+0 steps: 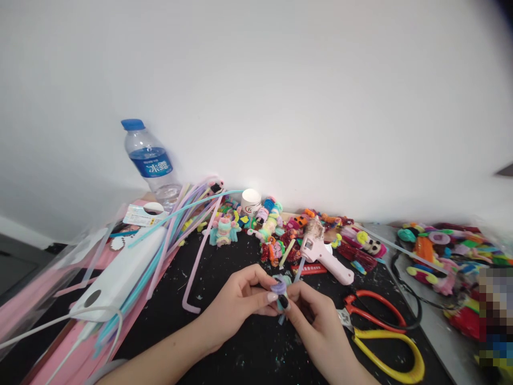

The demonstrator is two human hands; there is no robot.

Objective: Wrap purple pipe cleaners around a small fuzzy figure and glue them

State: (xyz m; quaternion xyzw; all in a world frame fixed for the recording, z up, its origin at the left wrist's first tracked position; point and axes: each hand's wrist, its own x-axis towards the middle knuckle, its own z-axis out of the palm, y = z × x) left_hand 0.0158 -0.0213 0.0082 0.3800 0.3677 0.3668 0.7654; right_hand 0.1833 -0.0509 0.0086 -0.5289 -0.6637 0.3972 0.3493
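The left hand (244,297) pinches a small lilac and pale-green fuzzy piece (281,283) between nearly closed thumb and fingers; the right hand (316,315), fingers curled in, grips its other side. The piece is above the black tabletop (236,355); a pink glue gun (324,258) lies just beyond; red-and-yellow scissors (360,335) lie beside the right hand.

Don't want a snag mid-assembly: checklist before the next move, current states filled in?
1. Small fuzzy piece pinched in left hand: ok.
2. Right hand on it too: ok.
3. Glue gun set down, not held: ok.
4. Glue gun hot or cold: cannot tell.
5. Scissors fully in sight: not ok, blades partly hidden by the right hand.
6. Bottle capped: ok.
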